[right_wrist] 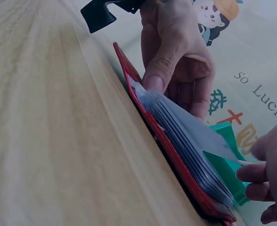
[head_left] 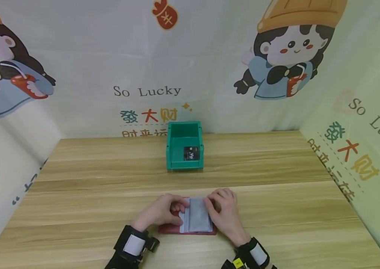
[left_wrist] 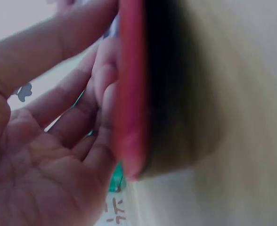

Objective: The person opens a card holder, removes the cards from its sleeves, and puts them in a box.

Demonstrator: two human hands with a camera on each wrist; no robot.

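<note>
A red card holder (head_left: 167, 229) lies spread on the table near its front, its stack of clear plastic sleeves (head_left: 199, 215) showing. From the left, my left hand (head_left: 166, 207) holds the sleeves down beside the spine; in the right wrist view its thumb (right_wrist: 155, 82) presses on them. My right hand (head_left: 225, 207) pinches the outer edge of the top sleeve, which stands lifted off the stack in the right wrist view. The left wrist view shows the red cover's edge (left_wrist: 131, 94) close up, with the left palm (left_wrist: 44, 165) beside it; the left fingertips are partly hidden there.
Behind the hands stands a green open bin (head_left: 184, 165) near the table's back edge. Inside it lies a black card (head_left: 191, 153) marked "Vip". Printed cloth walls (head_left: 210, 74) border the wooden table (head_left: 270, 164) at the back and both sides.
</note>
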